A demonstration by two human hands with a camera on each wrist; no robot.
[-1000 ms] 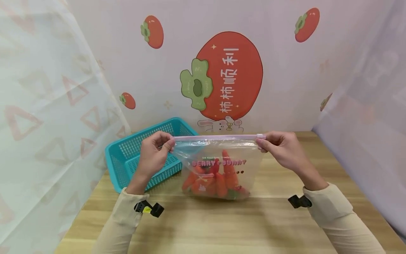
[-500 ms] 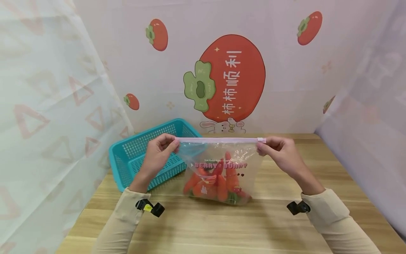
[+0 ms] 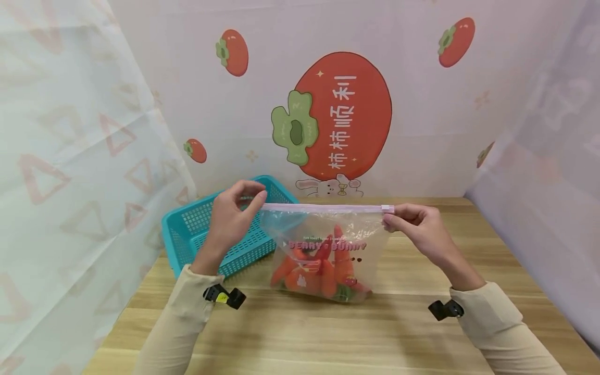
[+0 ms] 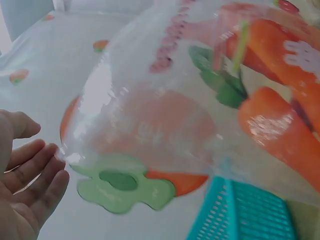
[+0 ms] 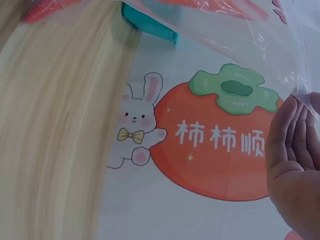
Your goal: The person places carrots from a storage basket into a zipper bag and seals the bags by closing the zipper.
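A clear slider zip bag (image 3: pixel 300 232) printed "BERRY BUNNY" stands upright on the table, its pink zip strip stretched level along the top. Through the film show several orange carrots (image 3: pixel 344 266) and a few green parts; the left wrist view shows one carrot (image 4: pixel 272 127) up close. My right hand (image 3: pixel 424 234) pinches the bag's top right corner, right beside the zip slider (image 3: pixel 387 208). At the opposite top corner, my left hand (image 3: pixel 227 219) has thumb and fingers apart with nothing between them, the fingertips close to the film.
A turquoise plastic basket (image 3: pixel 246 260) with slotted walls stands behind the bag on the left, partly covered by my left hand. Under everything is a wood-grain table (image 3: pixel 300 338). A white sheet with persimmon prints (image 3: pixel 347 114) hangs behind, and more sheets close off both sides.
My left hand has let go of the bag's top left corner and risen slightly, its thumb and fingers parting. The right hand keeps its pinch at the slider end.
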